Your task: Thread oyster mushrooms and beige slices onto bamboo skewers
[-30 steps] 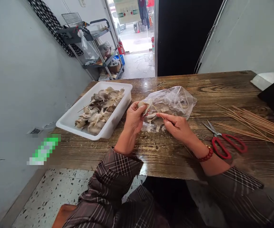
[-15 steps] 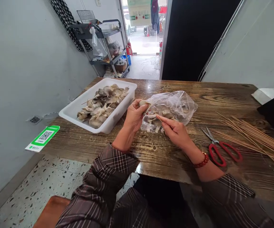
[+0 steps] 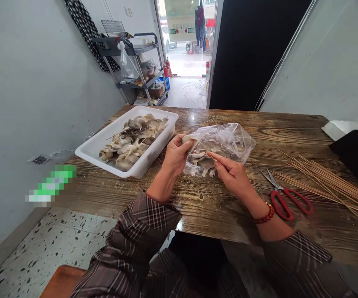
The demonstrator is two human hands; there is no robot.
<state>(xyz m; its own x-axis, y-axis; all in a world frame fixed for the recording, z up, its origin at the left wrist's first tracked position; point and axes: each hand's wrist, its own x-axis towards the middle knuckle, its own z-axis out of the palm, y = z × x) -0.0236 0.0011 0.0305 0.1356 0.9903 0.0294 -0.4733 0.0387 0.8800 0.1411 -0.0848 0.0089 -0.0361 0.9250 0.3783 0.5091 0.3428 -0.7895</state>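
My left hand (image 3: pixel 176 154) is closed on a pale oyster mushroom (image 3: pixel 189 140), with its fingers and thumb pressed around it. In my right hand (image 3: pixel 231 170) a thin wooden skewer (image 3: pixel 209 154) is pinched between thumb and fingers, its tip pointing up and left toward the mushroom. Whether the tip touches the mushroom I cannot tell. Behind and below both hands lies a clear plastic bag (image 3: pixel 239 138) with more oyster mushrooms (image 3: pixel 206 162) at its mouth. To the left, a white plastic tub (image 3: pixel 144 163) holds skewered mushrooms (image 3: pixel 132 147).
Red-handled scissors (image 3: pixel 286 194) lie open on the wooden table (image 3: pixel 179 198), right of my right hand. Beyond them spreads a bundle of long bamboo skewers (image 3: pixel 331 178). A black box (image 3: pixel 353 153) stands at the right edge. A shelf cart (image 3: pixel 141 66) is behind the table.
The view has shifted slightly. My left hand still grips the mushroom, and my right hand still pinches the skewer, with only small movement of the fingers.
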